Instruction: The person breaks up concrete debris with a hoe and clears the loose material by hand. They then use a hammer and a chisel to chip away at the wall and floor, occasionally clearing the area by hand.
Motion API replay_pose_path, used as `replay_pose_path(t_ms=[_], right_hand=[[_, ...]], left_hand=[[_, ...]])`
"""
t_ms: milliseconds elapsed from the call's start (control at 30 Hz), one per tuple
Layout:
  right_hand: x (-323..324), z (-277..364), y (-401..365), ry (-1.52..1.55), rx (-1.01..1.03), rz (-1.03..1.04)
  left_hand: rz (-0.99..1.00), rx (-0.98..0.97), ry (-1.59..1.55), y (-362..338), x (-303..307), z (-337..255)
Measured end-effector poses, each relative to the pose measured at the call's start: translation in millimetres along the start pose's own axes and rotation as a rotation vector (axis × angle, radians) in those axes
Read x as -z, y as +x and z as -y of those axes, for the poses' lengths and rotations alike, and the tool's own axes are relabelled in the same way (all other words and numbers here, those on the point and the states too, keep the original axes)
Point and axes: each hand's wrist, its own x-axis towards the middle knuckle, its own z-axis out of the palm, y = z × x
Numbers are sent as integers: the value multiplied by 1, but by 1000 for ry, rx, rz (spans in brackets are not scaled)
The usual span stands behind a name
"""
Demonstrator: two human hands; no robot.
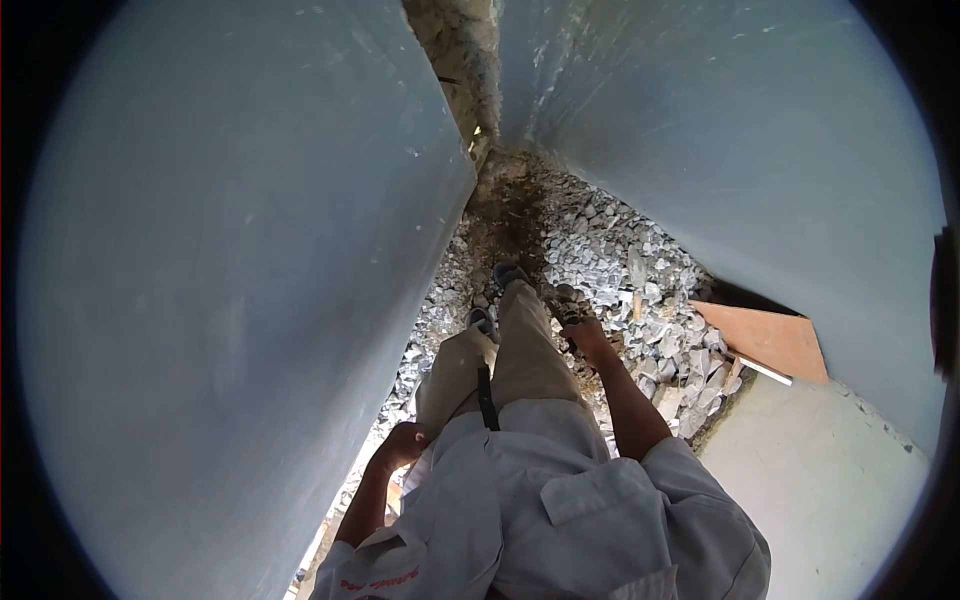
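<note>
My right hand (588, 335) is held out in front of my right thigh, above the stones. Its fingers are curled around a small dark object (572, 322) whose kind I cannot make out. Beside my left hip hangs my left hand (404, 443), close to the beige trousers (525, 345). Its fingers are turned away and partly hidden, so their hold does not show. Two dark shoes, one ahead of the other, stand on the ground; the forward shoe (509, 273) is at the edge of a dark soil strip (510, 215).
A tall grey wall (240, 280) rises close on my left, another grey wall (730, 120) on my right. Broken stones (610, 250) cover the ground. An orange-brown board (768, 342) leans at the right, near a pale slab (810, 470). The passage narrows ahead.
</note>
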Motion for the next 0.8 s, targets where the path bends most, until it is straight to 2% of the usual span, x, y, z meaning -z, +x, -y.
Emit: replay_pose_path(t_ms=[67, 100, 167, 233, 267, 300, 333, 367, 400, 500, 567, 633, 667, 800], right_hand=[[7, 5, 18, 179, -217, -45], [11, 7, 26, 268, -330, -74], [20, 12, 40, 198, -389, -91], [38, 28, 45, 203, -429, -80], [39, 24, 51, 171, -427, -126], [33, -5, 67, 129, -397, -94], [21, -58, 90, 86, -367, -61], [31, -33, 93, 42, -335, -29], [49, -11, 85, 332, -605, -68], [46, -73, 119, 233, -393, -129], [51, -94, 147, 117, -342, -161], [55, -123, 168, 416, -601, -298], [55, -133, 177, 480, -552, -366], [57, -194, 228, 424, -536, -549]], left_hand=[[123, 101, -71, -3, 17, -23], [68, 125, -118, -5, 23, -35], [-41, 166, -208, -4, 32, -54], [-309, 114, -295, 5, 37, -65], [-411, 53, -244, 11, 44, -69], [-514, -8, -193, 18, 51, -72], [-542, -49, -192, 28, 60, -75], [-577, -83, -161, 37, 70, -83], [-604, -134, -120, 51, 76, -84], [-652, -298, -47, 100, 90, -82], [-645, -382, -28, 145, 93, -71], [-608, -335, -51, 192, 93, -60], [-598, -339, -58, 213, 94, -58], [-600, -368, -65, 294, 79, -25]])
